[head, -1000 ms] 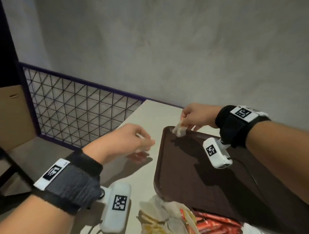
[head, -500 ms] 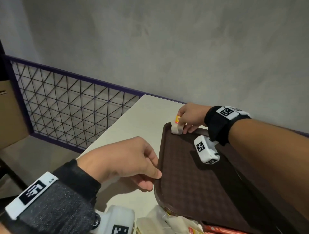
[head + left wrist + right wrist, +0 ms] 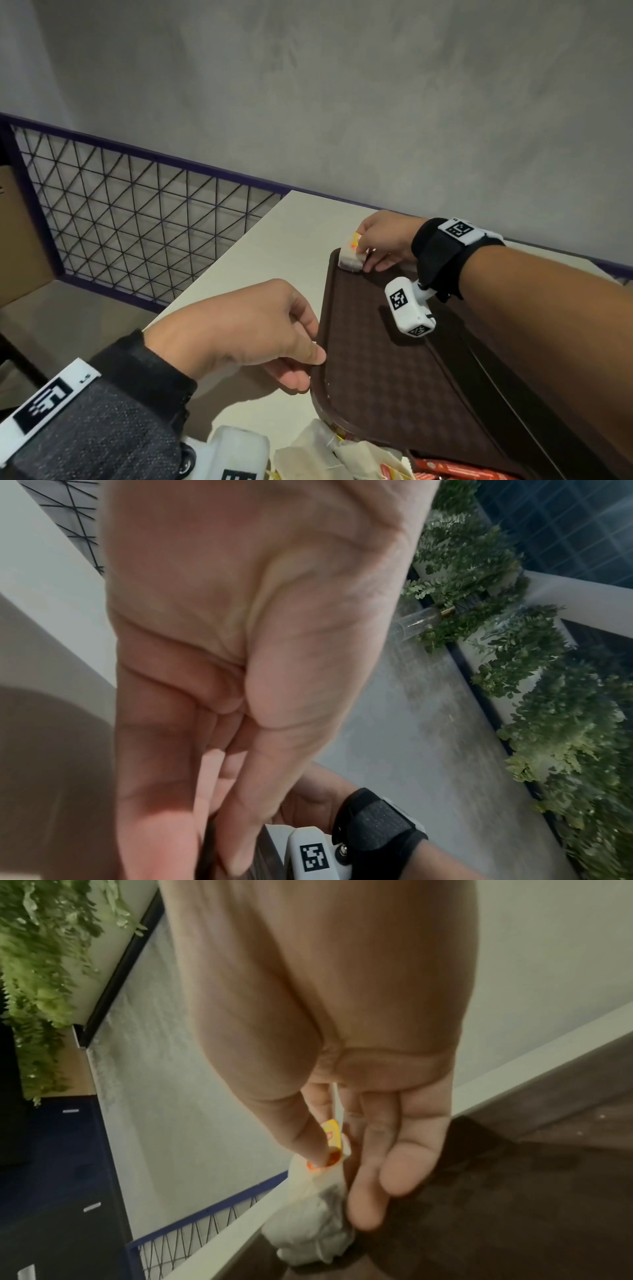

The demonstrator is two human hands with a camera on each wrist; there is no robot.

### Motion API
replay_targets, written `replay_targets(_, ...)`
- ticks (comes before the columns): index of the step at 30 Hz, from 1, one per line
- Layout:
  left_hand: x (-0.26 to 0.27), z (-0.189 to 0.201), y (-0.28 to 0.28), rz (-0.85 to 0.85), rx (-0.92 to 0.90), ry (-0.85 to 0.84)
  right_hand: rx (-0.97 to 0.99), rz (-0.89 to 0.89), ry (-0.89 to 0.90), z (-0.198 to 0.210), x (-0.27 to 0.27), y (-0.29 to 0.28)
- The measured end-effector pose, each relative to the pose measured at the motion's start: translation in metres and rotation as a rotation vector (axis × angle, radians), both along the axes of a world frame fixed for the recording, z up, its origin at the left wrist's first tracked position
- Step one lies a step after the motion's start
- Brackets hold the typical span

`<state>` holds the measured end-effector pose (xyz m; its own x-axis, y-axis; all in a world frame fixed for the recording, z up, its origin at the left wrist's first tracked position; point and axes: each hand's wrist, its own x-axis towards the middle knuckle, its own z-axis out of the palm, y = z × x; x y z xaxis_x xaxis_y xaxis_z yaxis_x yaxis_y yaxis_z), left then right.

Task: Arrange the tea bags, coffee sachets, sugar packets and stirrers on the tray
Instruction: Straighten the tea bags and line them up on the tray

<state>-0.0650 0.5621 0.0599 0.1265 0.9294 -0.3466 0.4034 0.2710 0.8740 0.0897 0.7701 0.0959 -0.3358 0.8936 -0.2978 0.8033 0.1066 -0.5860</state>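
Note:
A brown tray (image 3: 394, 377) lies on the pale table. My left hand (image 3: 313, 368) pinches its left rim between thumb and fingers; the left wrist view shows the dark tray rim (image 3: 209, 845) between them. At the tray's far left corner, my right hand (image 3: 361, 253) holds a white tea bag (image 3: 347, 260) that rests on the tray floor. In the right wrist view, thumb and forefinger of my right hand (image 3: 334, 1153) pinch its yellow and red tag (image 3: 333, 1135), and the tea bag (image 3: 315, 1226) lies crumpled below on the tray (image 3: 514, 1204).
A heap of loose tea bags (image 3: 329, 455) lies at the tray's near left corner, with red sachets (image 3: 455, 472) beside it. A purple wire-mesh railing (image 3: 137, 222) borders the table (image 3: 274, 240) on the left. A grey wall stands behind.
My left hand dropped from above the table to the tray's left rim and took hold of it. My right hand lowered the tea bag onto the tray's far left corner.

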Motion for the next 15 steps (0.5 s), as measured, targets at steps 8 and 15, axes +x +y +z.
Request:
replay_targets(8,0.001,0.0,0.0,0.017,-0.016,-0.013,0.068,-0.041,0.059,-0.006,0.005,0.001)
replay_targets(15,-0.001,-0.004,0.003,0.011,-0.006,-0.02,0.08,-0.046,0.142,-0.018,0.005,-0.002)
